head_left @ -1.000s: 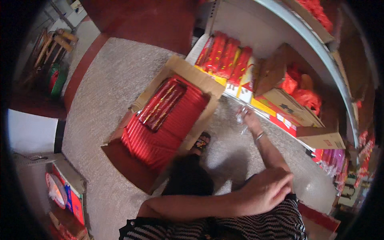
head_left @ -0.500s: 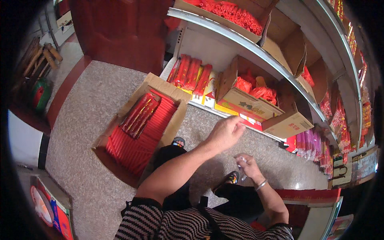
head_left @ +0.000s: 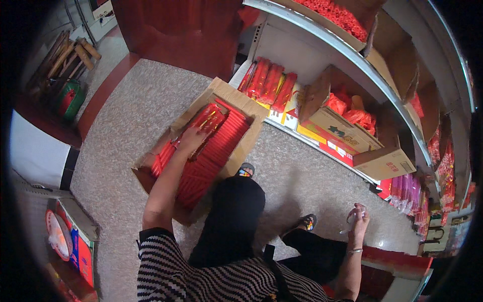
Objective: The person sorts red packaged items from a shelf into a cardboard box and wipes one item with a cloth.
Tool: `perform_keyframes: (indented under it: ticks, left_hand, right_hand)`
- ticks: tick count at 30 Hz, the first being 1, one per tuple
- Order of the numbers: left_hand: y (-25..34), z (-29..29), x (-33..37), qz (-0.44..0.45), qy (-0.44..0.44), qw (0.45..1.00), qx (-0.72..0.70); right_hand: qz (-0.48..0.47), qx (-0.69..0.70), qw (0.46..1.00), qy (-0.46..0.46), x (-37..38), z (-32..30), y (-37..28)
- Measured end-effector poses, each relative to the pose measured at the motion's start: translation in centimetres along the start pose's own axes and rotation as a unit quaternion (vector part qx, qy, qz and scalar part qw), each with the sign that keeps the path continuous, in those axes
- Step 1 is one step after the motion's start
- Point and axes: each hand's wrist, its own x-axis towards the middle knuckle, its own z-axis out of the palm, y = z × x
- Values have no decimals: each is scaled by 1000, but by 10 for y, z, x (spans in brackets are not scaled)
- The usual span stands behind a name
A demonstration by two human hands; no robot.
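My left hand reaches down into an open cardboard box on the floor. Its fingers are bent against a shiny red packet with gold markings, one of a few lying on top. Beneath them, many slim red sticks fill the box in rows. Off to the right, over the floor, my right hand is raised with its fingers pinched together. It holds a thin strip of clear, whitish plastic.
Beside the box runs a metal shelf with red packets at its low left end. Cartons with red bags stand farther right. A dark red wooden panel rises behind. Wooden stools and a green object are at far left.
My left hand has moved left and down from in front of the shelf onto the packets in the box. My right hand has moved out to the right, still with the plastic.
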Motion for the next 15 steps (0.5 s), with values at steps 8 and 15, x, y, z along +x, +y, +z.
perform_keyframes:
  ticks: [8,15]
  left_hand:
    - [-166,38,76,-46,40,947,315]
    - [-177,76,87,-119,104,903,400]
  right_hand:
    - [56,-43,996,-46,9,30,-12]
    - [80,-94,992,-42,18,34,5]
